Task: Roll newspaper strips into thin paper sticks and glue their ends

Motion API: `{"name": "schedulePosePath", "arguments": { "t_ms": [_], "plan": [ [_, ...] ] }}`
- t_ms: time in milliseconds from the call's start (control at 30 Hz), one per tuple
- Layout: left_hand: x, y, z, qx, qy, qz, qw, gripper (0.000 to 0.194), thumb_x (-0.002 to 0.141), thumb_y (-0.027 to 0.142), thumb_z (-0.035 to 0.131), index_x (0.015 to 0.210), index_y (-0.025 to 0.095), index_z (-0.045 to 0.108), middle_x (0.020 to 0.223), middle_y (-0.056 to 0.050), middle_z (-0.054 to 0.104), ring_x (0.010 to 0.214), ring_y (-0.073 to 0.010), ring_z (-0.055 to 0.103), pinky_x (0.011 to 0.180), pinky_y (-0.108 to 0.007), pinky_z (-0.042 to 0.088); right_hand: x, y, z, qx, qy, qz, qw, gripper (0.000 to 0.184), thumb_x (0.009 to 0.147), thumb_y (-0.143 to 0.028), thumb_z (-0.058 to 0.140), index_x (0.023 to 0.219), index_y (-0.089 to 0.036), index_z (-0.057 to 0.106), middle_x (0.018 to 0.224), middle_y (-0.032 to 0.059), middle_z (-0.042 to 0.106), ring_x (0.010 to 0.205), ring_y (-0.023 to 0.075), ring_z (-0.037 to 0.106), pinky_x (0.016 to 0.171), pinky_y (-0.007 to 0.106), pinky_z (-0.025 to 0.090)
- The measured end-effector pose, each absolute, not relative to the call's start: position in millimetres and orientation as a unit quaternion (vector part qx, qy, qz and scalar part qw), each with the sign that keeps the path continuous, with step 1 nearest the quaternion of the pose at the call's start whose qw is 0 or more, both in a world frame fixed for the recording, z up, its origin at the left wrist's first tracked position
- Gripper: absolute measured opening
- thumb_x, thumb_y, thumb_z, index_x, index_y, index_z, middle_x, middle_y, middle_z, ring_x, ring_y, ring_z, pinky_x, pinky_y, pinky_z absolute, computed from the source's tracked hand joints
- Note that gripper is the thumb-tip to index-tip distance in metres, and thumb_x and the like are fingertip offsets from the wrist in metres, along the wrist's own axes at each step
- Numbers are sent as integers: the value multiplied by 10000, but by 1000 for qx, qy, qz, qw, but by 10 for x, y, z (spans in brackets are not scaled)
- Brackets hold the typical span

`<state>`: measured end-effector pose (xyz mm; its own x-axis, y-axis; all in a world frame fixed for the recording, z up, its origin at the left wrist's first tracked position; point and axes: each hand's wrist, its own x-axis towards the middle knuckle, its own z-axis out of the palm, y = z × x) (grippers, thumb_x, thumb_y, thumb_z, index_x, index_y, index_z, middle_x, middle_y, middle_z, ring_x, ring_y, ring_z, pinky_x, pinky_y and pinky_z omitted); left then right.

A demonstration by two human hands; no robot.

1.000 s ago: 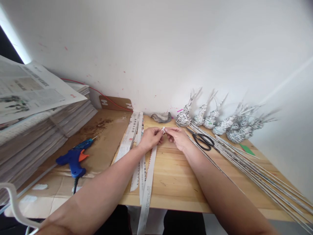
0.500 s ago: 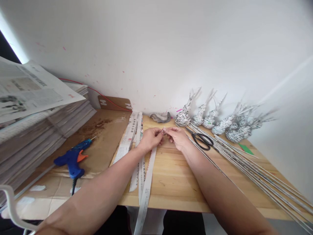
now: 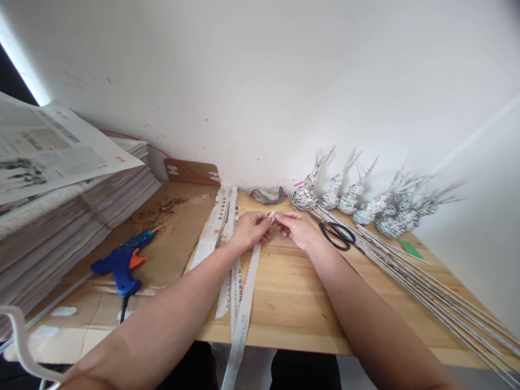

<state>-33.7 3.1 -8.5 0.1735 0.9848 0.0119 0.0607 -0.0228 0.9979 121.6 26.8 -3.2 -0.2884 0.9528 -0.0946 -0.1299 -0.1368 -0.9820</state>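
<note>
Between my fingertips is the small white end of a newspaper strip (image 3: 247,303), which hangs down from my left hand over the table's front edge. My left hand (image 3: 252,230) pinches that end with thumb and forefinger. Close beside it, the thumb and fingers of my right hand (image 3: 296,227) are closed on the same end. More newspaper strips (image 3: 215,222) lie flat just left of my hands. Black-handled scissors (image 3: 339,233) rest to the right of my right hand.
A blue glue gun (image 3: 122,262) lies on cardboard (image 3: 174,233) at left, beside a tall newspaper stack (image 3: 73,233). Thin rolled paper rods (image 3: 422,287) stretch across the right side. Several woven paper figures (image 3: 304,195) stand by the wall, near a grey cloth-like piece (image 3: 267,195).
Both hands stay in nearly the same place, working the strip's end between the fingertips. The white end was mostly covered half a second ago and shows again now.
</note>
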Motion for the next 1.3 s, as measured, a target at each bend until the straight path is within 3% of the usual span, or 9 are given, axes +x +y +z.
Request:
{"name": "schedulePosePath", "arguments": {
  "t_ms": [467, 800, 967, 1300],
  "plan": [
    [-329, 11, -73, 586, 462, 430, 509, 288, 799, 425, 567, 768, 144, 618, 611, -34, 636, 511, -127, 607, 471, -224, 514, 1172, 254, -31, -460, -470, 604, 450, 282, 534, -365, 811, 676, -144, 710, 565, -3, 589, 496, 70, 431, 396, 205, 222],
    [-305, -18, -44, 586, 458, 420, 520, 262, 805, 392, 571, 760, 136, 603, 617, -39, 631, 505, -123, 608, 463, -218, 512, 1143, 254, -47, -463, -473, 585, 470, 336, 532, -411, 811, 547, -158, 589, 468, -48, 476, 428, 61, 363, 371, 213, 188],
    [-314, -14, -20, 551, 465, 434, 541, 237, 799, 367, 583, 763, 133, 595, 619, -35, 625, 496, -122, 600, 456, -221, 505, 1208, 261, -3, -448, -474, 615, 443, 347, 612, -490, 752, 672, -166, 642, 602, -23, 559, 490, 67, 443, 399, 201, 244],
    [-314, -9, -14, 536, 479, 438, 540, 240, 789, 372, 602, 749, 135, 606, 586, -27, 617, 487, -119, 593, 456, -215, 498, 1239, 258, -8, -434, -509, 611, 424, 304, 592, -407, 785, 762, -162, 724, 667, 6, 608, 530, 69, 453, 425, 206, 259]
  ]
}}
